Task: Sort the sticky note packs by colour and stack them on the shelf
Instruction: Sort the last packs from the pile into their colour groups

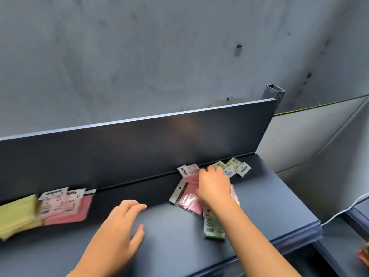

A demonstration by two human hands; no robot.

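Note:
On the dark grey shelf (169,232), a yellow stack (18,214) and a pink stack (65,208) of sticky note packs lie at the left. A loose heap lies at the right: pink packs (187,198), yellow-green packs (235,166) against the back panel, and a green pack (213,226) near the front. My right hand (214,186) rests on the heap with its fingers closed on a pink pack (191,179). My left hand (121,226) hovers over the bare middle of the shelf, fingers apart, holding nothing.
A grey back panel (139,144) rises behind the shelf, with a metal upright post (274,94) at its right end. A white cable (347,208) runs beside the shelf's right edge. The wall behind is bare concrete.

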